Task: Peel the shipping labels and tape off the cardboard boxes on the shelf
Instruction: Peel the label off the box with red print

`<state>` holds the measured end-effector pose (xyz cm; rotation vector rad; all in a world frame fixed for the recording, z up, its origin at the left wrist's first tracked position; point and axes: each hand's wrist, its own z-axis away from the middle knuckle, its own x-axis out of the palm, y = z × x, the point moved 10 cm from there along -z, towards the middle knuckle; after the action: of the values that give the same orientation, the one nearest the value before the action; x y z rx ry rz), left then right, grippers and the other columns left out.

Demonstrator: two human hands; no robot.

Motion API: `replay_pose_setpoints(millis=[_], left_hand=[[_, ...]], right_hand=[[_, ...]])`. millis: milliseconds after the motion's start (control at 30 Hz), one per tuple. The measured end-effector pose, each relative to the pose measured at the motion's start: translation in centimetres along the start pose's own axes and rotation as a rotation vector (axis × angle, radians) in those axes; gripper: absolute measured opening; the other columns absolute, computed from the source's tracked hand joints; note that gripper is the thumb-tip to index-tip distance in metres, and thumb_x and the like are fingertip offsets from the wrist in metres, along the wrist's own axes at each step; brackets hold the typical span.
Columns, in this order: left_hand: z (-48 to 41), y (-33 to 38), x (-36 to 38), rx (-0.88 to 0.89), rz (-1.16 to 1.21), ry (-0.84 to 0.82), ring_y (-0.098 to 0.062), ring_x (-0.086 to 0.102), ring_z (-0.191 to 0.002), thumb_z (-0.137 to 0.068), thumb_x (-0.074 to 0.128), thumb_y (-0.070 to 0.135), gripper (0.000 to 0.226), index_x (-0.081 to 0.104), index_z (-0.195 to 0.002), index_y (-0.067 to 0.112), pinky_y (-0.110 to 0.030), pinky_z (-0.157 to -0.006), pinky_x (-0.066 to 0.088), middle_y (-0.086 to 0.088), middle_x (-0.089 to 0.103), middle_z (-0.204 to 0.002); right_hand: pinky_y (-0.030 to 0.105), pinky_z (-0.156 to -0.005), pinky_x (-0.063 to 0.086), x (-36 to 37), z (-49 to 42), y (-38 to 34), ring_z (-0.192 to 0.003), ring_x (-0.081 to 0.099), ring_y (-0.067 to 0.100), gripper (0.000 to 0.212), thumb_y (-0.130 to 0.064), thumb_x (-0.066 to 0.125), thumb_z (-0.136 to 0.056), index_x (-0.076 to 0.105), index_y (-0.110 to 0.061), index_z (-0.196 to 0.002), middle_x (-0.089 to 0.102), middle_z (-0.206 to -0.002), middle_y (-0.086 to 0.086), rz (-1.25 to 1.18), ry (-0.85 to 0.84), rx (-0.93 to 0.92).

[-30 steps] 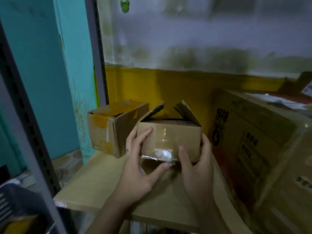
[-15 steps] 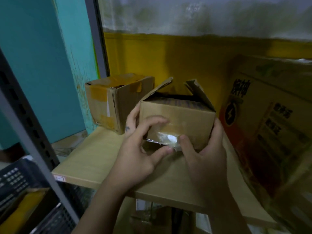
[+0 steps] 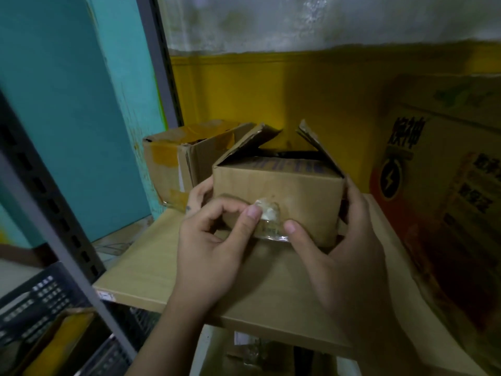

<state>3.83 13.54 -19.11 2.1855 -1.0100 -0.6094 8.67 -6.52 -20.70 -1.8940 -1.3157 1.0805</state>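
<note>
A small cardboard box (image 3: 292, 185) with its top flaps half open stands on the wooden shelf (image 3: 151, 256). A crumpled strip of clear tape (image 3: 268, 218) hangs from the lower front face of the box. My left hand (image 3: 214, 240) has its fingers curled, and its thumb and forefinger pinch the loose tape. My right hand (image 3: 339, 240) grips the box's right side, thumb on the front face next to the tape, fingers round the far side.
A second small box (image 3: 173, 161) with yellow tape sits behind at the left, against the teal wall. A large printed carton (image 3: 439, 213) fills the right of the shelf. A grey shelf upright (image 3: 46, 196) and a dark crate (image 3: 32, 302) are at the left.
My left hand's fingers have curled in from the box face and now pinch the tape end. The right hand keeps its grip on the box. The camera has moved closer.
</note>
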Motion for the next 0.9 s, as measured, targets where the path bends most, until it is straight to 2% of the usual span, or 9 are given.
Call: replay_pose_setpoints(millis=[67,167,400,500,567,633,733,800,900], left_hand=[[0.0,-0.7,-0.3,-0.059,0.015,0.014,-0.007,0.044,-0.129,-0.079,0.067,0.051,0.018,0.068,-0.072,0.034,-0.012,-0.098,0.035,-0.001,0.068,-0.105],[-0.1,-1.5,-0.7,-0.116,0.016,0.038,-0.009,0.045,-0.127,-0.079,0.065,0.052,0.026,0.066,-0.07,0.027,0.0,-0.092,0.026,-0.015,0.067,-0.1],[-0.2,-2.0,-0.5,-0.166,0.043,0.016,-0.011,0.042,-0.13,-0.081,0.069,0.04,0.018,0.066,-0.068,0.028,0.004,-0.091,0.024,-0.017,0.066,-0.103],[-0.2,-1.7,-0.1,-0.14,0.089,-0.041,-0.004,0.04,-0.131,-0.082,0.066,0.044,0.016,0.071,-0.072,0.033,-0.004,-0.098,0.029,-0.01,0.064,-0.118],[-0.1,-1.2,0.3,-0.091,0.083,-0.061,-0.005,0.039,-0.134,-0.085,0.06,0.046,0.018,0.074,-0.082,0.035,-0.025,-0.11,0.031,0.001,0.064,-0.122],[0.0,-0.8,0.6,-0.048,0.059,-0.079,-0.009,0.038,-0.136,-0.089,0.055,0.045,0.024,0.075,-0.086,0.033,-0.041,-0.109,0.034,0.018,0.063,-0.12],[0.0,-0.5,1.0,-0.032,0.046,-0.1,-0.005,0.039,-0.134,-0.091,0.05,0.049,0.035,0.078,-0.078,0.032,-0.036,-0.106,0.032,0.018,0.069,-0.109],[0.0,-1.0,1.1,-0.074,0.023,-0.093,0.0,0.039,-0.131,-0.086,0.061,0.05,0.031,0.077,-0.07,0.028,-0.029,-0.104,0.032,0.011,0.07,-0.105],[0.2,-2.0,2.0,-0.138,-0.077,-0.17,-0.011,0.041,-0.13,-0.073,0.072,0.055,0.025,0.073,-0.076,0.031,-0.042,-0.106,0.037,-0.001,0.066,-0.111]], right_hand=[[0.008,-0.087,0.032,0.2,0.1,-0.1,-0.127,0.042,0.0,0.09,-0.049,0.073,-0.073,0.025,-0.041,-0.149,0.042,-0.145,-0.019,-0.01,-0.014,0.0],[0.027,-0.095,0.045,0.5,0.2,-0.4,-0.126,0.048,0.007,0.075,-0.056,0.059,-0.081,0.029,-0.04,-0.148,0.046,-0.143,-0.016,0.006,-0.024,-0.035],[0.028,-0.095,0.038,0.7,0.4,-0.6,-0.128,0.045,0.009,0.071,-0.05,0.056,-0.085,0.028,-0.038,-0.149,0.046,-0.144,-0.012,0.047,-0.035,-0.046],[0.038,-0.101,0.044,0.4,0.3,-0.4,-0.128,0.048,0.013,0.067,-0.053,0.054,-0.089,0.028,-0.038,-0.148,0.046,-0.144,-0.01,0.045,-0.01,-0.031],[0.042,-0.102,0.046,0.1,0.2,-0.3,-0.127,0.049,0.013,0.066,-0.054,0.052,-0.088,0.029,-0.038,-0.148,0.048,-0.143,-0.011,0.036,0.007,-0.011],[0.041,-0.103,0.045,-0.2,0.1,0.0,-0.126,0.051,0.013,0.065,-0.047,0.055,-0.088,0.032,-0.036,-0.147,0.051,-0.14,-0.011,0.016,0.019,0.018],[0.03,-0.099,0.044,-0.2,0.0,0.4,-0.125,0.051,0.012,0.066,-0.039,0.06,-0.086,0.034,-0.034,-0.146,0.052,-0.139,-0.011,0.022,0.013,0.035],[0.019,-0.09,0.04,0.2,-0.1,0.6,-0.125,0.05,0.011,0.066,-0.037,0.061,-0.087,0.033,-0.033,-0.146,0.05,-0.14,-0.012,0.034,-0.018,0.049],[0.024,-0.094,0.039,0.3,-0.2,0.8,-0.126,0.049,0.012,0.068,-0.035,0.064,-0.087,0.032,-0.03,-0.147,0.049,-0.142,-0.009,0.053,-0.021,0.039]])
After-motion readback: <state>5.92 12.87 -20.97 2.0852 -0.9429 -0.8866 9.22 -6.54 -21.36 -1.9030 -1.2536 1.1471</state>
